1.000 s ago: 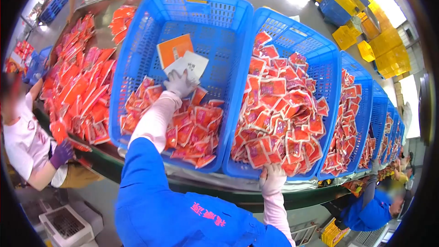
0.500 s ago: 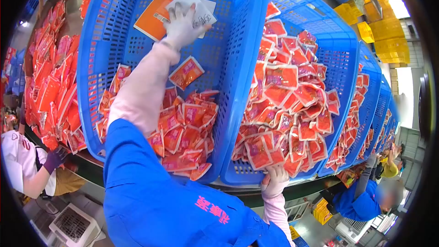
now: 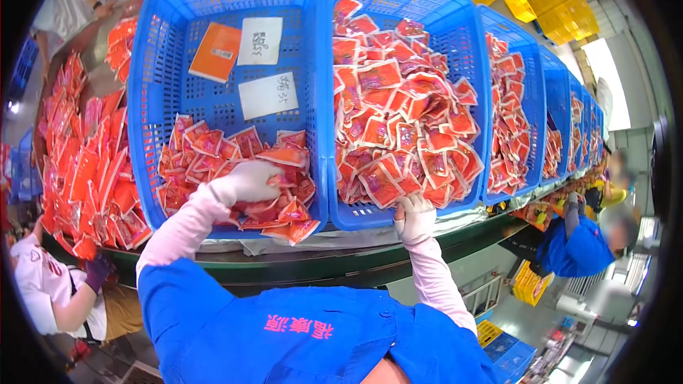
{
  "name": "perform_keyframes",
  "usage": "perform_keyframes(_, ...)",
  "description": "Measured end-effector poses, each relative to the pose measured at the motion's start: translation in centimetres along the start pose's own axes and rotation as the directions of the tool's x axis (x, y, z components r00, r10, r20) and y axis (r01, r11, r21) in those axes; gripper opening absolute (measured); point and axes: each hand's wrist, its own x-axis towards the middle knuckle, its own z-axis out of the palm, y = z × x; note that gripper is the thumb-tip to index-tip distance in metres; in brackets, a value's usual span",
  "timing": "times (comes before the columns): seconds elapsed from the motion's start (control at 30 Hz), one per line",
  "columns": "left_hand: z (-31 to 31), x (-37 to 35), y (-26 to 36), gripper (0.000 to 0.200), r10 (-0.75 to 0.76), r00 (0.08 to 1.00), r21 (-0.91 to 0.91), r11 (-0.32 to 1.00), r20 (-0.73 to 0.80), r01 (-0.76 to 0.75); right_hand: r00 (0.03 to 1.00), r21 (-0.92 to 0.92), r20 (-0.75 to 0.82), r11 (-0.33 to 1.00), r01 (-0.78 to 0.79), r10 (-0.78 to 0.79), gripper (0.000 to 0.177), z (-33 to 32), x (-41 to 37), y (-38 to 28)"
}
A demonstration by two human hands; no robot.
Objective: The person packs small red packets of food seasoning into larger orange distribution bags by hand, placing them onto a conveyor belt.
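My left hand (image 3: 245, 181), in a white glove, is in the front part of the left blue basket (image 3: 321, 99), its fingers curled over red packets (image 3: 206, 144). Beyond the packets, an orange card (image 3: 215, 52) and two white papers with handwriting (image 3: 260, 41) lie apart on the basket floor. My right hand (image 3: 416, 218), also gloved, has its fingers bent over the near rim of the second blue basket (image 3: 363, 219). That basket holds a large heap of red packets (image 3: 405, 110).
More blue baskets (image 3: 528, 99) of packets run off to the right. A pile of red packets (image 3: 85, 160) lies at the left. Other people stand at the lower left (image 3: 53, 284), upper left (image 3: 67, 7) and right (image 3: 580, 245). Yellow crates (image 3: 562, 7) are stacked at the upper right.
My left hand has left the papers and come down onto the packets. The papers, overlapping before, now lie apart. The single packet is gone from mid-basket. The view has shifted, showing more baskets at right.
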Motion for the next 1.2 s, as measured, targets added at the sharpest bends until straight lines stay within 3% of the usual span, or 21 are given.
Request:
perform_keyframes(0.07, 3.4, -0.5, -2.2, 0.060, 0.146, 0.928, 0.260, 0.964, -0.342, -0.056, 0.999, -0.027, -0.036, 0.999, -0.035, 0.034, 0.011, -0.4, 0.1, -0.4)
perform_keyframes(0.17, 5.6, 3.6, -3.5, 0.063, 0.112, 0.895, 0.429, 0.898, -0.432, 0.094, 0.978, 0.165, 0.098, 0.966, -0.199, 0.184, 0.016, -1.9, 1.0, -1.2)
perform_keyframes(0.23, 4.9, 4.8, -2.7, 0.066, 0.090, 0.908, 0.455, 0.883, -0.410, 0.118, 0.989, 0.296, -0.083, 0.950, -0.096, 0.126, 0.021, -2.9, 4.0, 0.3)
perform_keyframes(0.3, 4.6, 4.4, -2.4, 0.069, 0.103, 0.910, 0.446, 0.890, -0.402, 0.097, 0.965, 0.123, -0.260, 0.991, 0.056, -0.023, 0.024, -6.4, 9.6, 2.2)
perform_keyframes(0.37, 2.6, 1.3, -1.8, 0.077, 0.075, 0.909, 0.196, 0.981, -0.410, 0.007, 0.987, 0.312, -0.092, 0.945, -0.094, 0.129, 0.029, -10.5, 15.6, 4.5)
perform_keyframes(0.4, 1.0, -1.7, 0.4, 0.081, 0.064, 0.913, 0.287, 0.956, -0.403, 0.060, 0.992, 0.242, -0.086, 0.968, -0.067, 0.090, 0.034, -9.9, 18.3, 7.9)
perform_keyframes(0.43, -0.7, -4.7, 2.9, 0.084, 0.051, 0.915, 0.375, 0.920, -0.401, 0.113, 0.981, 0.278, 0.072, 0.941, -0.195, 0.182, 0.040, -10.5, 21.3, 9.5)
perform_keyframes(0.47, -1.7, -6.0, 4.3, 0.069, 0.216, 0.847, 0.474, 0.879, -0.486, 0.047, 0.979, 0.201, 0.140, 0.964, -0.176, 0.149, 0.047, -9.1, 24.3, 13.0)
perform_keyframes(0.53, -5.4, -7.2, 11.5, 0.053, 0.378, 0.679, 0.358, 0.917, -0.630, -0.177, 0.947, 0.135, 0.242, 0.960, -0.247, 0.210, 0.053, -8.1, 29.1, 15.4)
perform_keyframes(0.6, -8.9, -4.0, 16.4, 0.042, 0.610, 0.327, 0.529, 0.791, -0.722, -0.306, 0.900, 0.093, 0.344, 0.944, -0.318, 0.269, 0.053, -5.5, 33.9, 17.2)
perform_keyframes(0.63, -11.2, -0.7, 17.8, 0.040, 0.637, 0.230, 0.580, 0.768, -0.736, -0.270, 0.831, 0.026, 0.441, 0.921, -0.388, 0.338, 0.054, -4.3, 36.3, 18.1)
perform_keyframes(0.73, -18.7, 10.6, 19.9, 0.060, 0.505, 0.386, 0.502, 0.857, -0.772, -0.117, 0.849, 0.033, 0.409, 0.925, -0.379, 0.334, 0.063, -1.4, 37.2, 19.2)
perform_keyframes(0.77, -20.8, 14.0, 21.4, 0.069, 0.360, 0.475, 0.371, 0.926, -0.803, -0.074, 0.864, 0.026, 0.369, 0.926, -0.378, 0.342, 0.066, -1.4, 36.7, 19.9)
perform_keyframes(0.8, -23.6, 20.7, 17.8, 0.075, 0.464, 0.391, 0.483, 0.874, -0.795, -0.056, 0.859, 0.008, 0.352, 0.916, -0.400, 0.372, 0.069, -1.3, 36.2, 20.9)
perform_keyframes(0.83, -27.3, 28.1, 12.7, 0.084, 0.345, 0.538, 0.277, 0.938, -0.769, -0.207, 0.793, 0.016, 0.413, 0.867, -0.497, 0.447, 0.074, 1.0, 36.7, 21.3)
perform_keyframes(0.87, -28.2, 32.0, 10.2, 0.091, 0.126, 0.621, 0.128, 0.991, -0.774, -0.041, 0.716, 0.010, 0.469, 0.808, -0.589, 0.517, 0.079, 3.5, 37.2, 21.6)
perform_keyframes(0.97, -22.9, 31.3, 17.2, 0.088, -0.249, 0.556, 0.099, 0.847, -0.793, 0.522, 0.832, 0.008, 0.362, 0.891, -0.454, 0.420, 0.077, 6.2, 36.4, 21.9)
perform_keyframes(1.03, -24.4, 36.6, 9.7, 0.072, 0.126, 0.662, 0.397, 0.875, -0.739, 0.277, 0.815, -0.006, 0.440, 0.908, -0.418, 0.378, 0.072, 6.0, 36.0, 21.5)
perform_keyframes(1.1, -23.8, 35.9, 8.9, 0.055, 0.278, 0.736, 0.391, 0.920, -0.617, -0.019, 0.802, -0.022, 0.457, 0.907, -0.421, 0.383, 0.069, 6.7, 34.9, 20.1)
perform_keyframes(1.13, -23.3, 35.4, 8.8, 0.048, 0.369, 0.766, 0.341, 0.917, -0.527, -0.207, 0.776, 0.045, 0.526, 0.900, -0.434, 0.348, 0.066, 6.9, 34.0, 19.7)
perform_keyframes(1.2, -19.9, 33.4, 9.4, 0.041, 0.306, 0.771, -0.040, 0.919, -0.558, -0.393, 0.756, 0.126, 0.579, 0.883, -0.453, 0.305, 0.063, 6.8, 31.6, 18.4)
